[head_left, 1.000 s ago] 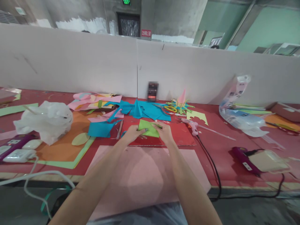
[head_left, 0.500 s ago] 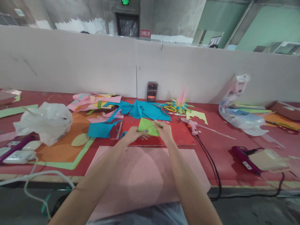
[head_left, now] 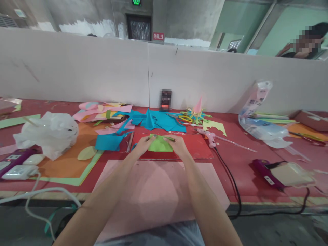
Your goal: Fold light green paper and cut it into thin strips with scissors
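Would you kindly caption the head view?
Left hand and right hand hold green paper over a red board.

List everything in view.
Paper: 1, lime green, between hands
Board: 1, red, beneath paper
Sheet: 1, pink, front
Glue gun: 1, pink, board's right
Cones: 2, blue and pink, behind board
Scissors: 1 clearly, yellow, between cones
Power strips: 2, purple, left and right
Plastic bags: 2, white left, clear right
Paper scraps: uncounted, mixed, across table
Table: 1, red, beneath
Partition: 1, white, behind
Signs: 2, green, red, background
Person: 1, dark-haired, beyond partition
Left hand: 1, bare, holding paper
Right hand: 1, bare, holding paper
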Available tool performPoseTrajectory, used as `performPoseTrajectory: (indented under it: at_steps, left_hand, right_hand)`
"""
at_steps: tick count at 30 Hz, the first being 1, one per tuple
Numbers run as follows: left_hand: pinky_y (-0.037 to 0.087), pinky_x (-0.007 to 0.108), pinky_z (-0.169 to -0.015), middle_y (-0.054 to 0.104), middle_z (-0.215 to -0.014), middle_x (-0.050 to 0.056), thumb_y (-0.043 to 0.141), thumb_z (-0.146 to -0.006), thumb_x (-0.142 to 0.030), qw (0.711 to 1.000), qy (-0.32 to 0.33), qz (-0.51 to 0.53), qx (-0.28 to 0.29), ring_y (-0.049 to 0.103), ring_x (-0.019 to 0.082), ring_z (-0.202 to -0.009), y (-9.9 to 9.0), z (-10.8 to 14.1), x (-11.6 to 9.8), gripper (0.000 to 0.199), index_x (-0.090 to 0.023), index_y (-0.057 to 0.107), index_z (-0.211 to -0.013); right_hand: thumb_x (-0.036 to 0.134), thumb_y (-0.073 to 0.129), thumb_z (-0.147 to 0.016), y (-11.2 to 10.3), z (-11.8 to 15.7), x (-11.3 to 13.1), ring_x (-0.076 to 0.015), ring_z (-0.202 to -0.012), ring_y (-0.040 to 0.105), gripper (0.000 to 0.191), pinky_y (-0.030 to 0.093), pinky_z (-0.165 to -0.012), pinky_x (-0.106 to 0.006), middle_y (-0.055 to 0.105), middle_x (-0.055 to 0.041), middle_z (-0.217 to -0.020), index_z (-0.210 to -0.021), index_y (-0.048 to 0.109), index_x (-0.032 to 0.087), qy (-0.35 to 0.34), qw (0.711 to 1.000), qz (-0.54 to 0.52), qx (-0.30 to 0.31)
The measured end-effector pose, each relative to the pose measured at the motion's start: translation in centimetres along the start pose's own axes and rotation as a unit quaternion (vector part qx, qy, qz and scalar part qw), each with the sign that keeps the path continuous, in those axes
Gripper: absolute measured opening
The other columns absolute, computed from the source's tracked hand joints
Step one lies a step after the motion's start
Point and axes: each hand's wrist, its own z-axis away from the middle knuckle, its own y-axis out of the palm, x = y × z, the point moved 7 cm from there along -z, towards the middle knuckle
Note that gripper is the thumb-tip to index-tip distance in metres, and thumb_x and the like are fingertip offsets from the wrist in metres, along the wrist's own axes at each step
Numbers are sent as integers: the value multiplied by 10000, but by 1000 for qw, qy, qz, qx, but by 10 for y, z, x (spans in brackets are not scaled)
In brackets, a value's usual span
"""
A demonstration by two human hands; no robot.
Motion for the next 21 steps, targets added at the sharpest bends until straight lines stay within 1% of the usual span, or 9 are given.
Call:
performPoseTrajectory:
  at_steps: [2,4,7,9,10,12,14,17,21]
  left_hand:
    - [446,250,-634,669,-713,45,520,-660,-578,1000,-5,2,2,599,181,-698,0,1,0,502,-98,636,-750]
    - [447,255,-613,660,-660,45,514,-651,-600,1000,-9,4,20,598,176,-647,2,1,2,521,-96,625,-722]
    - [466,285,-571,640,-560,60,464,-667,-638,994,-23,22,100,598,182,-544,11,1,7,558,-96,596,-693]
    - [477,296,-548,637,-535,76,449,-677,-644,987,-31,32,156,601,185,-503,17,2,10,560,-98,574,-687]
    - [480,294,-540,641,-537,83,453,-678,-642,984,-31,34,173,604,185,-497,19,2,11,551,-102,563,-684]
    - [482,281,-535,648,-549,90,468,-678,-631,982,-26,32,186,608,176,-497,20,2,11,527,-110,546,-680]
    - [482,273,-534,646,-543,88,467,-687,-624,982,-20,28,184,605,165,-488,19,2,10,512,-116,536,-670]
    - [484,275,-541,644,-550,91,469,-701,-603,983,-16,24,181,602,156,-488,19,2,8,497,-115,539,-639]
    - [483,276,-551,651,-587,96,499,-698,-573,980,-23,24,195,602,158,-505,25,6,6,479,-103,578,-647]
  right_hand:
    - [394,604,-694,2,1,-1,-181,-812,612,274,463,-727,-274,683,-26,-863,-861,693,197,1,1000,-4,12]
    - [397,600,-696,2,1,-2,-179,-806,612,277,462,-719,-271,683,-27,-863,-862,691,195,6,1000,-1,16]
    - [406,601,-691,-3,0,-2,-185,-797,611,286,464,-708,-277,684,-26,-856,-861,692,195,12,1000,15,-1]
    - [404,607,-683,-11,-2,-2,-195,-826,608,287,462,-733,-288,686,-28,-858,-858,694,193,14,999,29,-37]
    - [402,610,-679,-14,-2,-2,-201,-852,605,287,458,-753,-294,686,-29,-863,-855,695,192,15,998,34,-56]
    - [400,607,-680,-18,-3,-3,-208,-897,597,287,449,-790,-303,686,-33,-879,-856,696,191,15,996,37,-80]
    - [401,603,-683,-20,-3,-2,-209,-912,595,287,443,-810,-308,684,-35,-895,-857,696,193,16,996,37,-84]
    - [404,604,-682,-21,-2,1,-212,-911,598,292,444,-815,-313,684,-37,-904,-863,694,193,13,995,36,-93]
    - [421,603,-682,-23,-1,6,-209,-900,602,313,450,-812,-311,684,-38,-904,-871,692,188,0,993,29,-113]
